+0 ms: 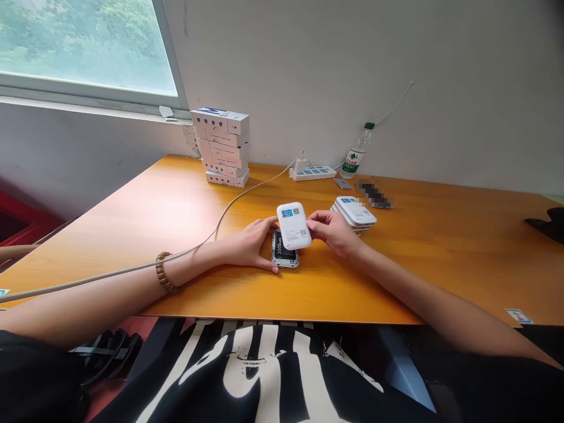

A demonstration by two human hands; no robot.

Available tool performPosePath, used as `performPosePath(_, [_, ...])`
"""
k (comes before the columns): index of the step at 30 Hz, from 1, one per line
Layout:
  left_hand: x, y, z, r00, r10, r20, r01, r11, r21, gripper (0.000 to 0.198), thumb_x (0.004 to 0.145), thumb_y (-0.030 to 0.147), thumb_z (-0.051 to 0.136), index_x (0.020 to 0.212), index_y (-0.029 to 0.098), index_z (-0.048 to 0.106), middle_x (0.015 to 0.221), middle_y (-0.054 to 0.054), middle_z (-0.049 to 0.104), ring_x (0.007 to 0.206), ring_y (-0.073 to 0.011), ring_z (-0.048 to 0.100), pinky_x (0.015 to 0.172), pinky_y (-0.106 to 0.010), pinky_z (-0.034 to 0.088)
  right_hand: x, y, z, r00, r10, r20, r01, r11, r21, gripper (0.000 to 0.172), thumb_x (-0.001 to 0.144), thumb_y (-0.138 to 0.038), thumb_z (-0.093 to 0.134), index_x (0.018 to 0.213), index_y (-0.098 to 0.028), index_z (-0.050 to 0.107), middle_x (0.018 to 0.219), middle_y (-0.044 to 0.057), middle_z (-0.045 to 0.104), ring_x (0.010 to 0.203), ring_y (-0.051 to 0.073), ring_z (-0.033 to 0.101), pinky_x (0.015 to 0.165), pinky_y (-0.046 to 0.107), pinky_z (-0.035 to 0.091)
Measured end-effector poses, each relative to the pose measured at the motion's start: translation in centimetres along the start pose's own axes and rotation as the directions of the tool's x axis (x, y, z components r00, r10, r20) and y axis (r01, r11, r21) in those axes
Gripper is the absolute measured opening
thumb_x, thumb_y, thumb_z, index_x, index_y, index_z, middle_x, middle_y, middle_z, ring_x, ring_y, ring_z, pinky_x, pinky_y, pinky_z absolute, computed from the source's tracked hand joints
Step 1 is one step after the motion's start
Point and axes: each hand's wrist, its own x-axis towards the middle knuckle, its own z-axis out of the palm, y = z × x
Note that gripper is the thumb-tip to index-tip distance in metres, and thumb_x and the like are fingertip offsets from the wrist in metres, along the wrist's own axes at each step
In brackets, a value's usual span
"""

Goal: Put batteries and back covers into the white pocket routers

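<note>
Gripping the white back cover [292, 229] by its right edge, your right hand [332, 230] pinches it between thumb and fingers, which leaves the printed label and codes unobstructed. The cover tilts at the centre of the frame, over the upper right part of the open-backed device [285, 263]; you cannot tell from this angle whether they touch. Your left hand [255, 243] holds the device from its left side, thumb at the lower corner and fingers by the top end, probably to keep it from sliding on the wooden table [229, 294]. The device lies with its black 3000mAh battery [278, 245] facing up, likely so its open side stays reachable.

Right of centre, just beyond your right hand, a stack of white devices [356, 211] sits label side up, seemingly for easy reach. Toward the upper left, the piled white boxes [222, 147] stand by the wall, apparently to spare working room. A white cable [233, 202] runs from the power strip [319, 172] across your left forearm.
</note>
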Motion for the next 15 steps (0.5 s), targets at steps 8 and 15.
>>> performPosePath(8, [-0.02,-0.05,0.08,0.998,-0.070,-0.005,0.070,0.997,-0.046,0.135,0.061,0.065,0.095,0.164,0.023,0.018,0.153,-0.024,0.052,0.140,-0.0427,0.054,0.115,-0.061,0.046,0.01,0.76,0.68,0.954,0.272,0.129,-0.289,0.946,0.146,0.029,0.068,-0.035,0.091,0.070,-0.016,0.068,0.071,0.005,0.074,0.066,0.017,0.070,0.067,0.031,0.063])
performPosePath(15, [-0.08,0.03,0.20,0.991,-0.137,0.012,0.136,0.989,0.052,0.138,0.062,0.067,0.094,0.166,0.022,0.016,0.155,-0.026,0.049,0.143,-0.0446,0.051,0.115,-0.061,0.044,-0.63,0.23,0.84,0.925,0.337,0.177,-0.335,0.941,-0.041,0.021,0.084,-0.027,0.080,0.073,-0.017,0.066,0.067,0.005,0.074,0.058,0.015,0.069,0.059,0.026,0.059])
